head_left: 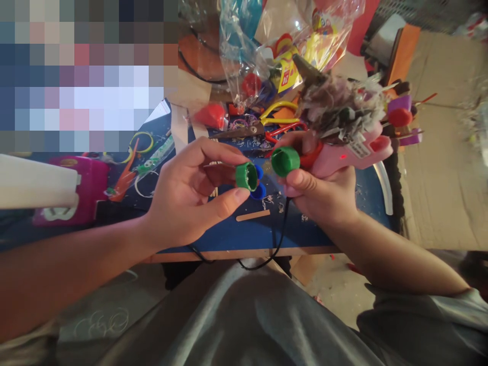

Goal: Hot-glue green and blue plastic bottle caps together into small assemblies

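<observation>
Between thumb and fingers, my left hand (190, 193) pinches a green bottle cap (246, 177) turned partly on its side. My right hand (324, 188) grips a pink glue gun (343, 155) with a red light on its body, and its thumb and fingers also hold a second green bottle cap (285, 161), open side toward me. A small gap separates the two caps. Just behind the left one, blue bottle caps (259, 190) lie on the blue table. A wooden craft stick (253, 215) rests below them. The glue gun's black cord (284, 231) hangs toward my lap.
Scissors with yellow handles (280, 109) lie behind my hands. A clear plastic bag (244, 46) of colourful things sits at the back. On the left stands a magenta box (91, 178) beside a white object (38, 180). Cardboard (446, 152) covers the right side.
</observation>
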A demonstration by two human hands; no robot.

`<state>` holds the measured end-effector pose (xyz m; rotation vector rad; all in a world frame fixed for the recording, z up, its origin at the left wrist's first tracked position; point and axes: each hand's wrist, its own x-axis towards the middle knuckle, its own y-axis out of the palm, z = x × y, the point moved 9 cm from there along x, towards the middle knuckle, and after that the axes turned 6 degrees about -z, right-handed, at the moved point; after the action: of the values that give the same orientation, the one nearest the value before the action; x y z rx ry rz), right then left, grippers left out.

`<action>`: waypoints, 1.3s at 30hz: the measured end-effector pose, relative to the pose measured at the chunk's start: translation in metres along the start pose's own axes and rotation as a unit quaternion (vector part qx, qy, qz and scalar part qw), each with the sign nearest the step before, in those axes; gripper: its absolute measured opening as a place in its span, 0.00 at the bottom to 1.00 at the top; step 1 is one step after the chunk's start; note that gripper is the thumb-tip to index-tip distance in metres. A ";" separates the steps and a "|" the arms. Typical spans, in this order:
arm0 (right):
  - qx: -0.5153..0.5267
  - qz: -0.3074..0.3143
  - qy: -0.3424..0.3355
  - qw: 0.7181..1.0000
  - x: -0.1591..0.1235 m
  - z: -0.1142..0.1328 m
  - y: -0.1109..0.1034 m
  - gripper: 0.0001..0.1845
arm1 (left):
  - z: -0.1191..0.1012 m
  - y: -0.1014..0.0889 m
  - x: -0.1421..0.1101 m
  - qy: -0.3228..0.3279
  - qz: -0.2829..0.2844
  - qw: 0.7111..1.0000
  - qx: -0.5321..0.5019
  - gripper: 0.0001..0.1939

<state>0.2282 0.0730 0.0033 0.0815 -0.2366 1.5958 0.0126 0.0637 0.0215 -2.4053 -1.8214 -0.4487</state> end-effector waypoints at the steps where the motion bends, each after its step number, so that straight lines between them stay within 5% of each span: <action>1: 0.030 -0.015 0.016 0.999 0.001 -0.002 -0.002 0.34 | 0.000 -0.001 0.000 0.003 -0.005 1.000 -0.006 0.17; 7: 0.144 -0.024 0.050 0.988 0.006 -0.004 0.000 0.28 | 0.005 -0.004 0.000 -0.005 -0.030 0.999 -0.013 0.15; 12: 0.108 0.009 0.049 0.993 0.001 -0.005 0.003 0.27 | 0.008 -0.002 0.001 -0.047 -0.027 0.998 -0.021 0.21; 19: 0.053 -0.033 0.035 0.997 -0.007 0.012 0.003 0.33 | 0.005 0.004 -0.001 -0.068 -0.033 0.996 -0.044 0.22; 23: 0.065 -0.033 0.060 0.995 -0.007 0.013 0.004 0.35 | 0.005 0.005 -0.002 -0.063 -0.028 0.997 -0.043 0.22; 30: 0.052 0.063 0.052 0.995 -0.007 0.014 0.018 0.23 | 0.005 0.007 -0.002 -0.029 -0.003 0.999 -0.035 0.22; 39: 0.051 0.077 0.032 0.995 -0.007 0.013 0.017 0.26 | -0.001 0.004 -0.003 0.024 0.004 1.000 0.017 0.18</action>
<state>0.2102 0.0636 0.0128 0.0930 -0.1132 1.7615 0.0152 0.0597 0.0215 -2.3588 -1.7840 -0.4664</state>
